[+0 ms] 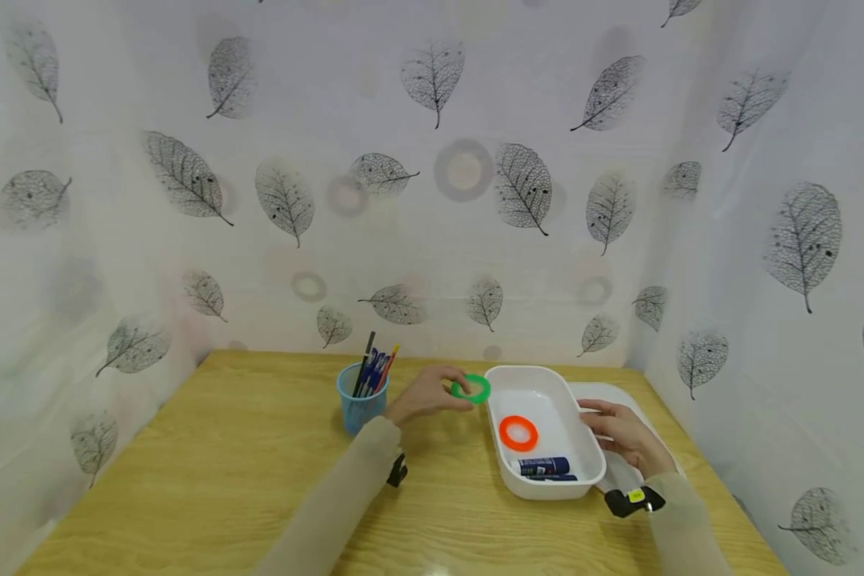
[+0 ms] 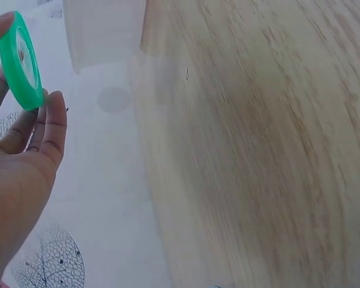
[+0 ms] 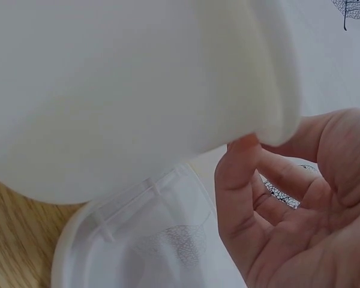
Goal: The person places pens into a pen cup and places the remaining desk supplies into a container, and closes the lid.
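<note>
My left hand [image 1: 430, 392] pinches a roll of green tape [image 2: 19, 66] between thumb and fingers, above the table. In the head view the roll overlaps the left rim of a white plastic box [image 1: 495, 424]. My right hand [image 1: 625, 433] grips the right rim of that box. Close up in the right wrist view, a fingertip [image 3: 243, 144] presses just under the rim. Inside the box lie a roll of orange tape [image 1: 518, 433] and a dark blue glue stick [image 1: 543, 466], with a second dark tube [image 1: 554, 478] partly hidden by the front wall.
A blue cup [image 1: 361, 412] with several pens and pencils stands just left of my left hand. A white lid [image 1: 622, 478] lies right of the box, partly under it and my right hand. A leaf-print curtain [image 1: 432, 240] hangs behind the wooden table [image 1: 209, 472].
</note>
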### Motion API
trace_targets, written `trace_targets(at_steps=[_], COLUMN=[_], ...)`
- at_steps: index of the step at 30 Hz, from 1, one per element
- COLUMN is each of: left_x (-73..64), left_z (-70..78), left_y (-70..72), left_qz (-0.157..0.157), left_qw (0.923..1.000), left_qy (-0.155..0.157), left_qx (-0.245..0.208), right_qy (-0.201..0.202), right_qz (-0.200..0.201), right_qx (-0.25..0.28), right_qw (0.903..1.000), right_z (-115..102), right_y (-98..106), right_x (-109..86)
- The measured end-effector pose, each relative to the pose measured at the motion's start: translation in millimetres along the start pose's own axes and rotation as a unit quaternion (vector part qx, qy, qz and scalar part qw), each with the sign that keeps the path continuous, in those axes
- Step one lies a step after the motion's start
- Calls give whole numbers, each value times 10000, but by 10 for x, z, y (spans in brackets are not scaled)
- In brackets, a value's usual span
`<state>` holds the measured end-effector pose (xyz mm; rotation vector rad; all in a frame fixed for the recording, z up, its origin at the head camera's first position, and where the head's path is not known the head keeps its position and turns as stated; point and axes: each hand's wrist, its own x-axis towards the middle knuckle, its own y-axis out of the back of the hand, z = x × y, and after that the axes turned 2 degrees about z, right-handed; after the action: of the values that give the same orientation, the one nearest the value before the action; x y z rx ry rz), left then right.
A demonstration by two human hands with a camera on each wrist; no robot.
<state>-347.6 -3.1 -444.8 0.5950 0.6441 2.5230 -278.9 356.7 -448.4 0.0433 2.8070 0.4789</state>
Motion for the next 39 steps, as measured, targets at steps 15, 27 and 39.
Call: trace_targets(at_steps=[15,27,39], left_x=[151,225,297], left_z=[207,285,342], left_y=[-163,-388,-621], left_qz=[-131,-147,-283], left_qw=[9990,9985,9977], left_qy=[-81,16,345], left_qx=[409,527,519], right_qy=[-132,-107,-71], right_qz=[45,87,79], right_qx=[-19,-47,-19], right_qw=[9999,9999,9999], right_z=[4,4,2], right_y=[-20,-21,-12], right_x=[22,15,-1])
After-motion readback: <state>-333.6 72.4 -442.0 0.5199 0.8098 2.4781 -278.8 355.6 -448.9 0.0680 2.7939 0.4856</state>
